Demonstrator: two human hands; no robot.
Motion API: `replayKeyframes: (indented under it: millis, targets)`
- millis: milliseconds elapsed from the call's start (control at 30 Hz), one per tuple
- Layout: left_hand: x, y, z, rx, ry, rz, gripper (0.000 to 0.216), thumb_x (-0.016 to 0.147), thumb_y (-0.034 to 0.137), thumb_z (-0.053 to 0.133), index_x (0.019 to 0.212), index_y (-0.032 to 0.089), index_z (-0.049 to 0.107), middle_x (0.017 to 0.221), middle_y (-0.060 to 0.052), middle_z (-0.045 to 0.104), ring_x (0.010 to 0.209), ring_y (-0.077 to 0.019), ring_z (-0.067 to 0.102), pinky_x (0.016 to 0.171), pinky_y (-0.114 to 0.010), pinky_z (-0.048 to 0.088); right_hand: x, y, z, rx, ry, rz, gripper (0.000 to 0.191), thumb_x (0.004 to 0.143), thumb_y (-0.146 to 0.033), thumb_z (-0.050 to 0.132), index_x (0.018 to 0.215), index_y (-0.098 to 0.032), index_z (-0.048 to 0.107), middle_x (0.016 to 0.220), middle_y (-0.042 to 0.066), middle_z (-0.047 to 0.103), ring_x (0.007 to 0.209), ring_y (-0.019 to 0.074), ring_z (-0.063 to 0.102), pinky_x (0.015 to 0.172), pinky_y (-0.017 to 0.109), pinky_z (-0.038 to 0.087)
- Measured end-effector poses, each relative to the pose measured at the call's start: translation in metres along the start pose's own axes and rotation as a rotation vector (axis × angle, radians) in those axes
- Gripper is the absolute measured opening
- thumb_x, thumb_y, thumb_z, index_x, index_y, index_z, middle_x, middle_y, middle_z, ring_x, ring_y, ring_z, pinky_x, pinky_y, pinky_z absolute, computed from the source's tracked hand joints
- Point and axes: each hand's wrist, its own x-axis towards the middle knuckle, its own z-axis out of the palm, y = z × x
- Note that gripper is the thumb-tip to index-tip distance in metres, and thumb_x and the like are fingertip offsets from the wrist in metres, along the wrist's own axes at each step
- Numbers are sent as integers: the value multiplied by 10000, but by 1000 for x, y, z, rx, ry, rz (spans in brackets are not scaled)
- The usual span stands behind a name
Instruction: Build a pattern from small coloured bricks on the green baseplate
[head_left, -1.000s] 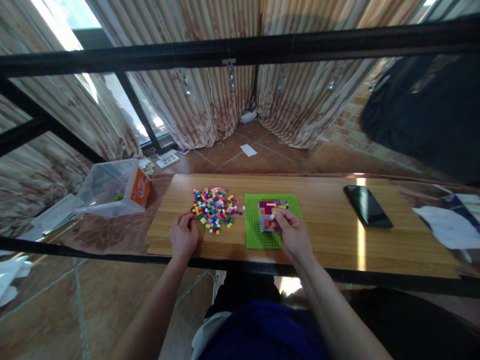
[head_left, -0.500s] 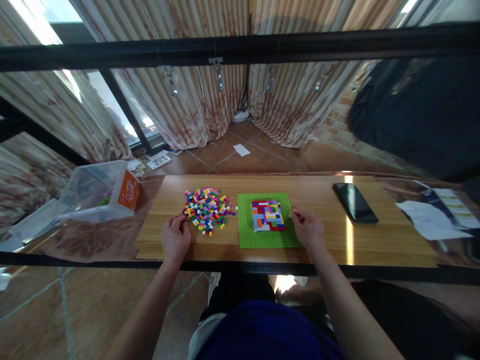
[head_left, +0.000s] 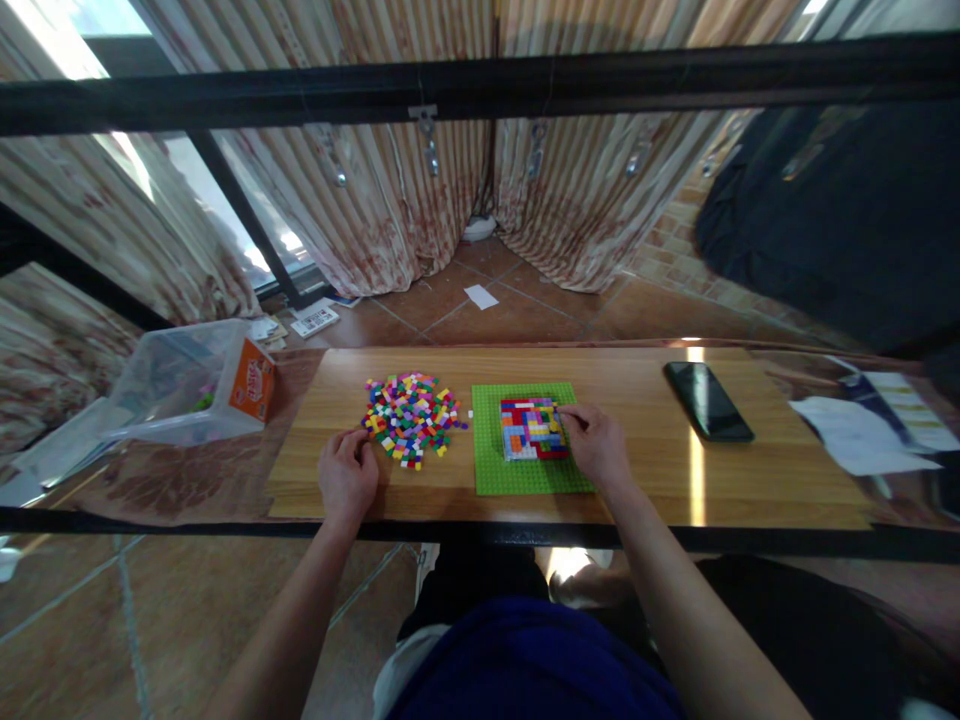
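A pile of small multicoloured toy bricks (head_left: 414, 420) lies on the wooden board. My left hand (head_left: 348, 474) rests at the pile's left edge, its fingers curled and closed; whatever they hold, if anything, is hidden. Right of the pile, a green studded baseplate (head_left: 487, 470) lies flat, carrying a low square build of coloured bricks (head_left: 534, 430). Over the baseplate's right side, my right hand (head_left: 600, 444) is closed in a pinch, fingertips at the build's upper right corner. Its tiny brick is mostly covered by the fingers. One white brick (head_left: 470, 413) sits between pile and baseplate.
A black phone (head_left: 708, 400) lies on the board (head_left: 630, 375) at right, with papers (head_left: 851, 435) beyond it. At far left stands a clear plastic box (head_left: 176, 385) with an orange label. A dark rail (head_left: 480, 534) runs along the near edge.
My right hand has moved left and slightly up, from the baseplate's right edge to the build's upper right corner. The left hand stays beside the pile. The view has shifted slightly.
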Motion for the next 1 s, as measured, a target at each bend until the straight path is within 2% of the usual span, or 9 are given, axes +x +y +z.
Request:
replayKeyframes:
  millis: [167,300,600,833,1000]
  targets:
    - [0,0,1,-14,-7,-2,246,838,264,484,936,164,686,1022,-140,681,1011,-286,629,945,-452,505,-9,7,-5,-18,2,36,301,866,-357,509,904,-193,759,894,92,730,826,230,656,785,373,501]
    - [0,-1,1,-1,-4,-9,248,831,270,487,930,163,689,1018,-143,682,997,-295,627,938,-467,506,-13,5,-6,-15,-47,19,305,876,-379,518,931,-200,758,921,88,731,822,214,654,779,354,499]
    - [0,1,0,-6,-2,-1,260,845,277,469,931,162,686,1004,-142,685,991,-290,627,942,-456,505,-1,-7,-1,-182,-168,87,249,857,-359,573,930,-208,758,879,71,747,740,194,647,702,320,474]
    - [0,2,-1,-26,-14,-7,231,837,266,481,919,175,676,1008,-133,681,995,-284,625,947,-453,499,-4,-11,3,-331,-90,20,229,889,-302,507,872,-203,713,885,93,716,747,205,629,678,320,441]
    - [0,5,-2,-23,-11,-15,228,832,258,481,919,178,676,1017,-131,680,997,-284,624,950,-451,496,-2,-12,6,-248,-29,2,215,871,-271,503,899,-204,705,895,81,723,779,204,634,716,326,464]
